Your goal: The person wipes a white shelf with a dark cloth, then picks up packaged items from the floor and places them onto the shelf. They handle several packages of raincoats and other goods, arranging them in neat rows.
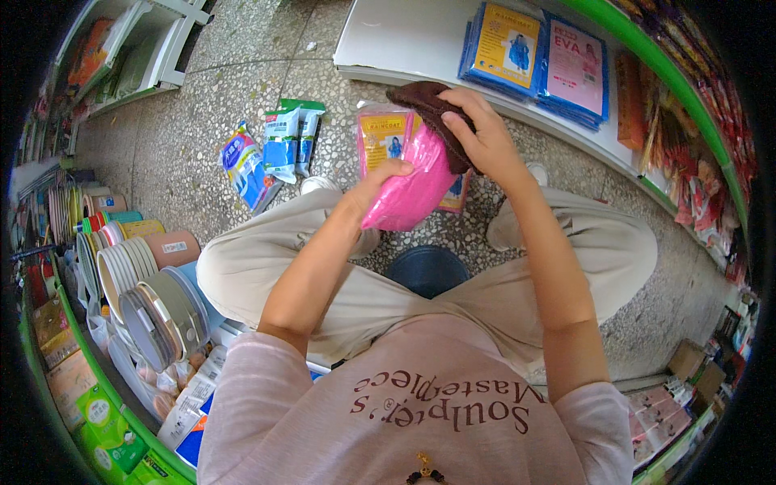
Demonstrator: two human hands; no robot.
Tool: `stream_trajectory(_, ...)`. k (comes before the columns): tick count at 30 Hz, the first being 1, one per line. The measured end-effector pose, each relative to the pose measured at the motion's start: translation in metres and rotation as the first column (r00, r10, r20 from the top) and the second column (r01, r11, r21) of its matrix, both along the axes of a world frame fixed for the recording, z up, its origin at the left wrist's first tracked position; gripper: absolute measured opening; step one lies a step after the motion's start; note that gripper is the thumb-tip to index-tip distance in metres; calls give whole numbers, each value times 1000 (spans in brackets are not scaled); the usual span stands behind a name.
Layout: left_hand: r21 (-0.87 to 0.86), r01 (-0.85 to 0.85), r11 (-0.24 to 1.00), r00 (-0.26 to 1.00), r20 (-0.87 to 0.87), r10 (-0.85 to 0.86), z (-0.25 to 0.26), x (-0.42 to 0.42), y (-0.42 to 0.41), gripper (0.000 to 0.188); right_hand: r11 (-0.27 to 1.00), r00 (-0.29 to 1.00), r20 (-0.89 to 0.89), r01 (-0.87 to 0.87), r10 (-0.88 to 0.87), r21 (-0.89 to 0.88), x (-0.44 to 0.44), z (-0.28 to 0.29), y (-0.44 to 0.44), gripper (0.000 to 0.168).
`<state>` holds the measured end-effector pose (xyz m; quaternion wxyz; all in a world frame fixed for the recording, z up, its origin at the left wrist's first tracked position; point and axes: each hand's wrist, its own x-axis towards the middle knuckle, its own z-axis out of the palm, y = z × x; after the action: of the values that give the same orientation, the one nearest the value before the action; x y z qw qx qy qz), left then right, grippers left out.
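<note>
My left hand (388,182) grips the lower left side of a pink plastic-wrapped raincoat pack (412,188), thumb on top. In my right hand (482,130) is a dark brown cloth (433,103), bunched against the pack's upper right side. Beneath, on the speckled floor, lie raincoat packs with yellow labels (379,130), partly hidden by the pink pack and my hands. A dark blue round stool or tub (427,270) shows between my legs.
Blue-and-green packets (280,142) and a colourful packet (245,167) lie on the floor at left. On the white shelf (394,39) are stacked raincoat packs (506,45) and pink-labelled packs (573,66). Plastic basins and buckets (173,309) stand lower left; hanging goods line the right.
</note>
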<state>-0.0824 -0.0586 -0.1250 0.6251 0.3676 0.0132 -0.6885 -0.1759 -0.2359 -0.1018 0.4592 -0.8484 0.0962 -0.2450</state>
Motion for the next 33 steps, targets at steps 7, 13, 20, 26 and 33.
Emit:
stream_trajectory(7, -247, -355, 901, 914, -293, 280, -8, 23, -4, 62, 988, 992, -119, 55, -37, 147, -14, -17, -4, 30)
stream_trajectory(13, -219, -297, 929, 909, -362, 205, -3, 29, -5, 69, 964, 974, -211, 129, -80, 233, -29, -32, -14, 30)
stream_trajectory(20, -142, -428, 892, 863, -359, 357, -38, 19, -8, 59, 994, 996, -65, 71, -65, 87, -12, -19, 8, 32)
stream_trajectory(26, -327, -503, 800, 860, -286, 424, -42, 21, -18, 47, 996, 990, -113, -87, 86, -1, -8, -25, 56, 31)
stream_trajectory(33, -230, -519, 823, 826, -382, 414, -14, 26, -14, 52, 899, 937, -97, -350, 336, -263, -22, 5, 71, 38)
